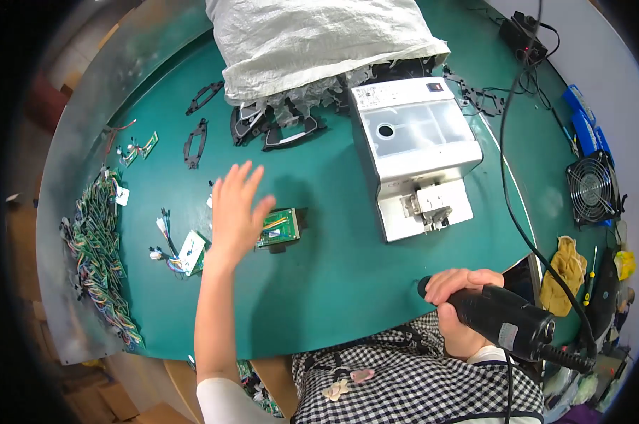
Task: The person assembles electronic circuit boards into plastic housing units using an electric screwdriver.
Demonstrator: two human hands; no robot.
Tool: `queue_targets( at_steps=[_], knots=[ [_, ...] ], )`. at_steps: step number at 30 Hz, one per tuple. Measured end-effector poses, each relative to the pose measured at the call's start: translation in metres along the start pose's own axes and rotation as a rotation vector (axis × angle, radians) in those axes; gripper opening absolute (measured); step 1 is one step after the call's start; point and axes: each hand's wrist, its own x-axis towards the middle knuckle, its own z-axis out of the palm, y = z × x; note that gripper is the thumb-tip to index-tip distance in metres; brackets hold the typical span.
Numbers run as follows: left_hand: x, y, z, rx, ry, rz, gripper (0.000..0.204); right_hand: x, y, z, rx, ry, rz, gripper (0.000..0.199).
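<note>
My left hand [236,212] hovers over the left-middle of the table with its fingers spread and nothing in it. Right beside it lies a green circuit board [285,227] with a few coloured wires, on a dark piece that shows at its edges. My right hand [461,304] is wrapped round a black corded electric screwdriver [503,318] near the front edge, its tip pointing left. To the left of my left forearm is another board with a white face [191,252] and a bundle of wires. A silver box-shaped screw feeder [418,159] stands right of centre.
Tangled wired boards [97,254] lie along the left edge. A white woven sack [319,49] with dark plastic frames [291,134] spilling out sits at the back. Two loose black frames [195,143] lie left of it. The screwdriver cable [505,162] hangs down the right side, near a fan [591,187].
</note>
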Motion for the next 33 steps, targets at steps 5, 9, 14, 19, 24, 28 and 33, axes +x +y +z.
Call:
queue_targets(
  at_steps=[5, 9, 14, 19, 24, 28, 33],
  knots=[
    [0.082, -0.003, 0.042, 0.091, 0.028, -0.044, 0.023, 0.002, -0.008, 0.003, 0.066, 0.008, 0.132, 0.051],
    [0.087, -0.024, 0.031, -0.04, 0.236, -0.112, 0.011, 0.003, -0.006, 0.007, 0.085, 0.04, 0.13, 0.05],
    [0.013, 0.046, -0.036, -0.257, 0.139, 0.14, 0.008, -0.003, 0.004, -0.001, 0.04, 0.156, 0.056, 0.054],
    [-0.095, 0.088, -0.001, -0.397, -0.252, -0.028, 0.012, -0.004, 0.009, 0.023, -0.003, 0.113, 0.005, 0.059],
    [-0.085, 0.006, -0.021, -0.235, 0.136, -0.149, 0.029, -0.009, 0.009, 0.013, -0.09, 0.166, -0.049, 0.061],
    [-0.109, -0.094, -0.033, 0.246, -0.029, -0.518, 0.05, -0.006, 0.009, 0.013, -0.064, 0.236, -0.019, 0.058],
    [-0.118, -0.117, -0.044, -0.029, 0.052, -0.351, 0.052, 0.032, 0.005, 0.0, 0.11, 0.297, -0.001, 0.059]
  ],
)
